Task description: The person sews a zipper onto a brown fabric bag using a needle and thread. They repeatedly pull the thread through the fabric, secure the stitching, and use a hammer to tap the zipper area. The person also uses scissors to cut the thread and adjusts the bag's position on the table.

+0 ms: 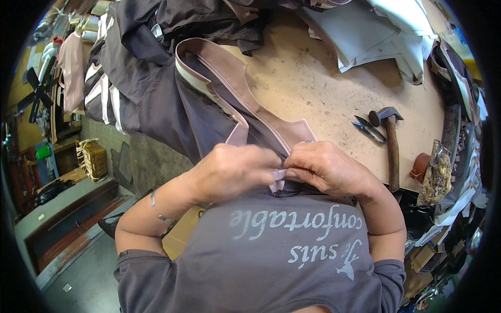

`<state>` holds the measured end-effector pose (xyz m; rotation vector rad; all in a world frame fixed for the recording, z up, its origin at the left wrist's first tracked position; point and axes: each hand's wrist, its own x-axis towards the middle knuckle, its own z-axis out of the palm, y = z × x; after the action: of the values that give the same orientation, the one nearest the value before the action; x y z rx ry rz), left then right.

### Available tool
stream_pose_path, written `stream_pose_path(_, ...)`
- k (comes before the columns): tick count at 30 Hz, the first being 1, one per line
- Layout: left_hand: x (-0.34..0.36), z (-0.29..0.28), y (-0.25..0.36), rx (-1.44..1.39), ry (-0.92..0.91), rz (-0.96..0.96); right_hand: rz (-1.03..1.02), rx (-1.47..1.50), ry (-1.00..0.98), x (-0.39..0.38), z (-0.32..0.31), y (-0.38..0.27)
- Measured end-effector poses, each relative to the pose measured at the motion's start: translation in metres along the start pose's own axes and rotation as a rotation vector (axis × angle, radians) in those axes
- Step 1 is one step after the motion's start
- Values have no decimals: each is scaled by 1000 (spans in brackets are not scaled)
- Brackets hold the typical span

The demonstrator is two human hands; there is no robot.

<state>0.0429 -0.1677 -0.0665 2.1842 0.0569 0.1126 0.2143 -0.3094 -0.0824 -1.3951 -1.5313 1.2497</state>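
Note:
A long dusty-pink leather band (224,65) curves in a narrow loop from the table down to my hands, its paler inner side showing along the left edge. My right hand (326,166) pinches the near end of this leather between thumb and fingers, close to my chest. Beside it, my left hand (235,169) is curled over the same end, its fingers smeared by motion and partly hidden. A small pale pink tip (277,180) pokes out below, between the two hands. Dark fabric (172,115) lies under and beside the band, spilling over the table's left edge.
On the worn tabletop (292,68) to the right lie a hammer (392,146) and black thread snips (369,129). White leather pieces (376,41) are heaped at the back right. A clear bag of small parts (436,175) sits at the right edge, near a brown roll (419,167).

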Motion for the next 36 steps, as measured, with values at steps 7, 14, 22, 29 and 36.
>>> stream_pose_path(7, 11, -11, 3, -99, -259, -176, -16, -22, -21, 0, -1, 2)
stream_pose_path(14, 10, -7, 7, -17, -215, -77, 11, -2, -59, -1, -2, 6)
stream_pose_path(22, 14, -17, 8, 1, -299, -54, -72, -112, -1, 6, 5, -12)
stream_pose_path(29, 9, -40, -48, 77, -406, -177, 31, -108, -42, -5, -13, -25)
stream_pose_path(36, 29, -144, 31, 872, 263, -329, -347, -437, 496, 97, -22, 7)
